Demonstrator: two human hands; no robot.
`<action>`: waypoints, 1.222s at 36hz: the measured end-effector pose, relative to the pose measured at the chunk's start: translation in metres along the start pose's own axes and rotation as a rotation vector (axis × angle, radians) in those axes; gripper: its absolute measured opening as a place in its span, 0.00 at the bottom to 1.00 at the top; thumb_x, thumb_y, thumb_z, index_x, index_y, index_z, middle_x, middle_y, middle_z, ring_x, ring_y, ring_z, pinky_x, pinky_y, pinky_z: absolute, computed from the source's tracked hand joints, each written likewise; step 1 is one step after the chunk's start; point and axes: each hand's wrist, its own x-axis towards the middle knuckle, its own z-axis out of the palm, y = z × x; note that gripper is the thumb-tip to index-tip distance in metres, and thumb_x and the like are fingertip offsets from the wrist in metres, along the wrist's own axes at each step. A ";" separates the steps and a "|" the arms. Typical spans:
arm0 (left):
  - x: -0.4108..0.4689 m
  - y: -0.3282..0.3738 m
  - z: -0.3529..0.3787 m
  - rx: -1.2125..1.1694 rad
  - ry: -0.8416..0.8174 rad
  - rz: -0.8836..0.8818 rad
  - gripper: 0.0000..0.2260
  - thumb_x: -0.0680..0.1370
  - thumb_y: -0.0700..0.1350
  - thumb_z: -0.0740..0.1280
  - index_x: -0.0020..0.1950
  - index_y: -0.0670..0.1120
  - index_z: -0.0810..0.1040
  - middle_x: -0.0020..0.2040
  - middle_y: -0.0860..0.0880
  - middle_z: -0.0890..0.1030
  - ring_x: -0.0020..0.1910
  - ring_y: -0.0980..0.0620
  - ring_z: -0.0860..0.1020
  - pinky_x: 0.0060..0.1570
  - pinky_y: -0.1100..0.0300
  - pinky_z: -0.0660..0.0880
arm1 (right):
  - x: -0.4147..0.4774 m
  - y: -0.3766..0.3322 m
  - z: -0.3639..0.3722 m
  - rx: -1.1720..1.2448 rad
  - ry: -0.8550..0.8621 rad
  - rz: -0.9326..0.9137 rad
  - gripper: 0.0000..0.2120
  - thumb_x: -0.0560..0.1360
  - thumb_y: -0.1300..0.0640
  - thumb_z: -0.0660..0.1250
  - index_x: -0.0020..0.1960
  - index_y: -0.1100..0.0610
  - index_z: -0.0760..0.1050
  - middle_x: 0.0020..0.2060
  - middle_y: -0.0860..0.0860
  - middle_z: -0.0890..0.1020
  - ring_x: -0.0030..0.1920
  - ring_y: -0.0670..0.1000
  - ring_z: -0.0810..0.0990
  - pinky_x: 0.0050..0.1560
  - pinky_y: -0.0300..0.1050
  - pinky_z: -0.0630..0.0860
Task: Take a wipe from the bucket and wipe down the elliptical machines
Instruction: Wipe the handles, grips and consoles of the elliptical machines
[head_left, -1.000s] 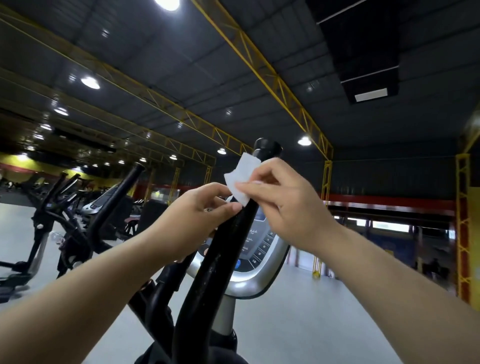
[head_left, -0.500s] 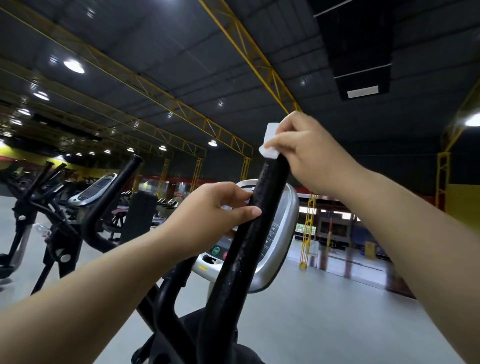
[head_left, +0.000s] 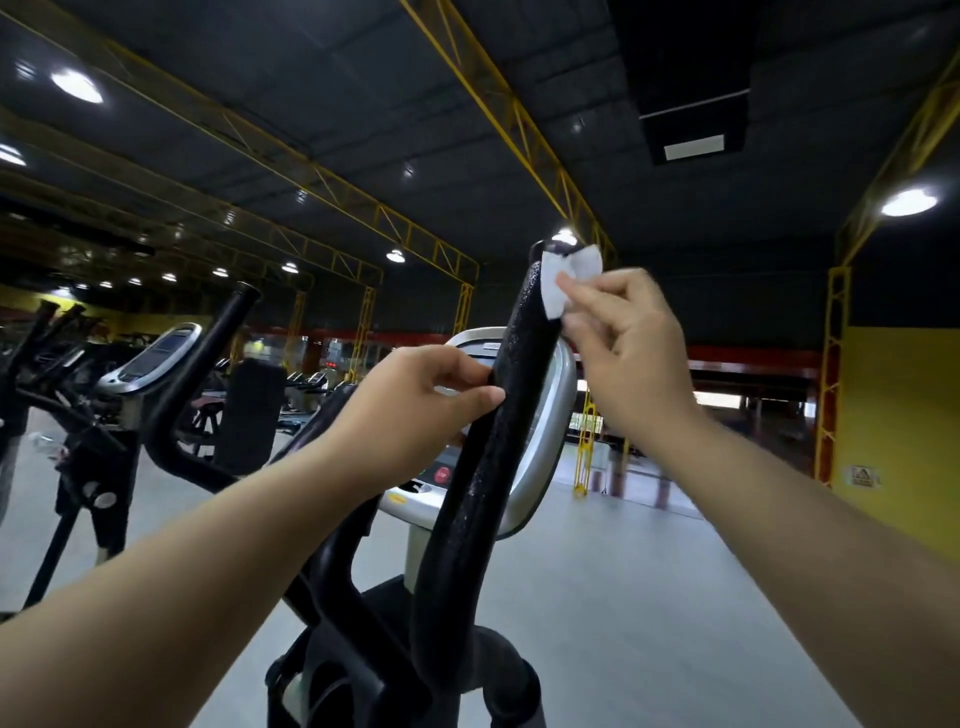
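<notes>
Pinching a small white wipe (head_left: 566, 283) between thumb and forefinger, the right hand (head_left: 631, 353) holds it against the upper right side of a black handlebar (head_left: 493, 457). The wipe sits just below the bar's top end, partly folded over the grip, with one corner standing free above the fingers. The other fingers of this hand are curled loosely toward the palm.

The left hand (head_left: 415, 400) grips the same handlebar lower down, about mid-height. Its thumb lies across the near face of the bar and its fingers curl round the far side. The two hands are apart, with a bare stretch of grip between them. The grip surface shows a fine speckled sheen.

The handlebar rises from the near bottom of the view and leans slightly right. Directly behind it stands the machine's console (head_left: 550, 441), silver-rimmed and largely hidden by the bar and the left hand; a red button shows at its lower left.

To the left, further off, stands a neighbouring elliptical machine (head_left: 156, 358) with its own console and a black upright bar. Grey floor (head_left: 623, 597) extends to the far wall. Yellow trusses (head_left: 363, 208) cross a dark ceiling fitted with round lamps (head_left: 909, 201).
</notes>
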 end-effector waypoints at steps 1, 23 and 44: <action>0.000 0.000 -0.001 0.003 -0.005 0.000 0.03 0.75 0.43 0.70 0.47 0.49 0.83 0.44 0.50 0.85 0.42 0.52 0.84 0.46 0.52 0.82 | -0.013 -0.002 0.003 -0.005 0.011 -0.050 0.16 0.76 0.66 0.65 0.63 0.60 0.76 0.47 0.44 0.71 0.47 0.37 0.71 0.53 0.25 0.68; -0.042 -0.022 -0.006 -0.133 -0.090 -0.084 0.06 0.76 0.39 0.69 0.51 0.46 0.81 0.48 0.44 0.84 0.45 0.46 0.84 0.47 0.48 0.82 | -0.099 -0.021 0.004 -0.045 -0.312 -0.395 0.13 0.74 0.72 0.66 0.58 0.71 0.76 0.39 0.61 0.75 0.37 0.55 0.72 0.38 0.43 0.72; -0.073 -0.039 0.002 -0.366 -0.137 -0.162 0.07 0.78 0.36 0.64 0.45 0.46 0.80 0.52 0.41 0.83 0.51 0.44 0.82 0.50 0.53 0.81 | -0.037 -0.030 0.005 -0.181 -0.073 -0.165 0.11 0.78 0.64 0.60 0.53 0.68 0.78 0.40 0.55 0.70 0.39 0.43 0.66 0.45 0.27 0.68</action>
